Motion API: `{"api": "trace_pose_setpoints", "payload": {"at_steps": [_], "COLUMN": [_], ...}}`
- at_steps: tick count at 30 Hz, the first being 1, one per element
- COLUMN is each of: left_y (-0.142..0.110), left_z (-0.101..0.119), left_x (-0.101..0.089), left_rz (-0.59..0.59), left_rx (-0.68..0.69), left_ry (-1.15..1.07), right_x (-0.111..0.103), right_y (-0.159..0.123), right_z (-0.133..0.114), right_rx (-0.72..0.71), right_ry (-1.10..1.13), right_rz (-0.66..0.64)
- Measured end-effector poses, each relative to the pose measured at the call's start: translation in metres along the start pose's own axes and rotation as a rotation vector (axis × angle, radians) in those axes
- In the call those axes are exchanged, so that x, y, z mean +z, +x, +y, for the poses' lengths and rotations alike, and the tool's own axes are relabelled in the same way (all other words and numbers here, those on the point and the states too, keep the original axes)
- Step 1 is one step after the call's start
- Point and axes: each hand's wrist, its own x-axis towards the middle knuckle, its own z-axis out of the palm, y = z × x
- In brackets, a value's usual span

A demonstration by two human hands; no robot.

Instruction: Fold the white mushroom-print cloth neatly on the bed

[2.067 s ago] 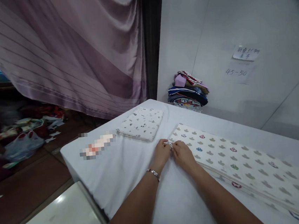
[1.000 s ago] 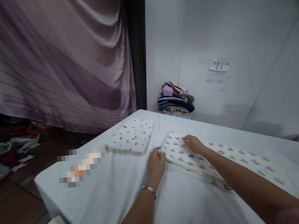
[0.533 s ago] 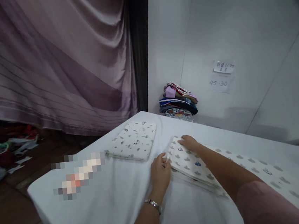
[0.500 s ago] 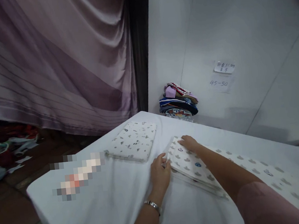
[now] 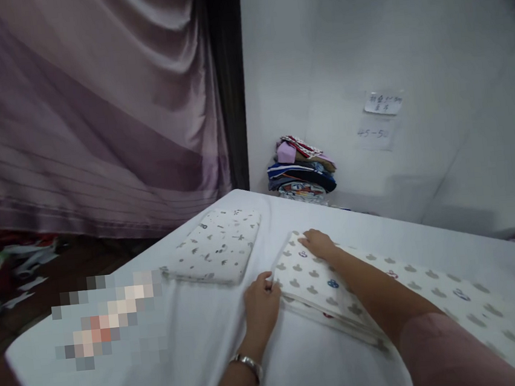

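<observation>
A long folded white cloth (image 5: 313,272) with grey leaf-like shapes and a few coloured motifs lies across the right half of the table. At its near left corner, my left hand (image 5: 263,305) has its thumb and fingers curled onto the edge. My right hand (image 5: 318,245) reaches across the cloth and grips its far left corner, fingers bent over the edge. My right forearm hides part of the cloth's middle. Left of both hands lies a second folded white cloth (image 5: 219,245) with small grey prints, which neither hand touches.
A white sheet (image 5: 199,344) covers the table. Behind the far edge, a pile of folded fabrics (image 5: 300,167) stands against the wall with two paper notes (image 5: 383,103). A pixelated patch blurs something at the left. A mauve curtain (image 5: 140,107) hangs behind.
Both hands were together at the near left corner; my right hand has since moved to the far left corner. My left hand stayed near its corner. The view has shifted.
</observation>
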Motion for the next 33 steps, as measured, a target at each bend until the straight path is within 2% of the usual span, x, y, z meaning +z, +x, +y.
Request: {"api": "trace_pose_setpoints", "payload": {"at_steps": [3,5,13,17,23,27,30,33], "left_y": [0.002,0.004,0.004,0.004,0.002,0.001,0.001,0.000], "left_z": [0.000,0.001,0.005,0.004,0.003,0.005,0.007,0.007], "left_x": [-0.003,-0.004,-0.006,-0.006,-0.005,-0.005,-0.005,-0.005], "left_rz": [-0.038,-0.057,-0.061,-0.070,-0.054,-0.036,-0.040,-0.036], "left_rx": [-0.015,-0.029,-0.049,-0.069,-0.087,-0.081,-0.077,-0.071], "left_ry": [0.018,0.017,0.037,0.017,-0.062,-0.062,-0.028,-0.039], "right_x": [-0.007,-0.013,-0.038,-0.039,-0.031,-0.034,-0.037,-0.033], "right_y": [-0.004,-0.012,-0.098,-0.114,-0.108,-0.104,-0.089,-0.064], "right_z": [0.007,0.021,0.114,0.138,0.148,0.150,0.137,0.113], "right_rx": [-0.009,0.005,0.135,0.195,0.236,0.201,0.140,0.089], "right_ry": [0.020,0.031,-0.002,-0.032,-0.022,0.005,0.025,0.037], "right_rz": [-0.017,-0.032,-0.094,-0.076,-0.048,-0.066,-0.085,-0.104]}}
